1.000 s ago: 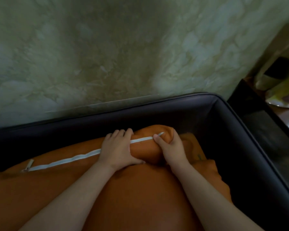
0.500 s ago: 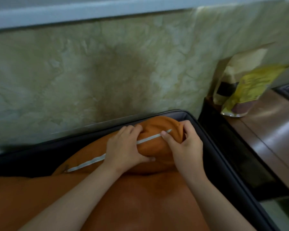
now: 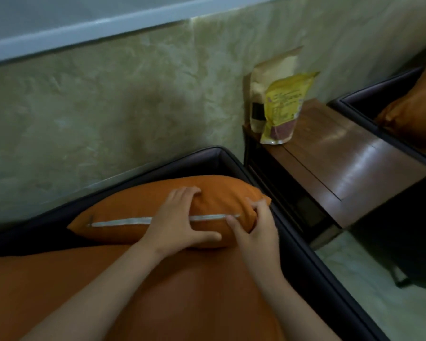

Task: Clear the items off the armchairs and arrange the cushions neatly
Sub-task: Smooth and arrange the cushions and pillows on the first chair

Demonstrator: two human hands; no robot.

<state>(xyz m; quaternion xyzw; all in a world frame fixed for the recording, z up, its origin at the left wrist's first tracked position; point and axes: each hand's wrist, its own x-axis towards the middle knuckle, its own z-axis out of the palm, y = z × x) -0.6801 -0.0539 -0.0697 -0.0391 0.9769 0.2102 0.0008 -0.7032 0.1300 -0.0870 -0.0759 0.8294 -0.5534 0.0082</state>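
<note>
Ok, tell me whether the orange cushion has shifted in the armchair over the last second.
Yes. The cushion has slid right, toward the back right corner of the armchair; its end now sits close to the chair's right side.

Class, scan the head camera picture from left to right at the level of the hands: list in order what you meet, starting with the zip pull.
zip pull → left hand → right hand → armchair's dark arm → wooden side table → second armchair's orange cushion
</note>
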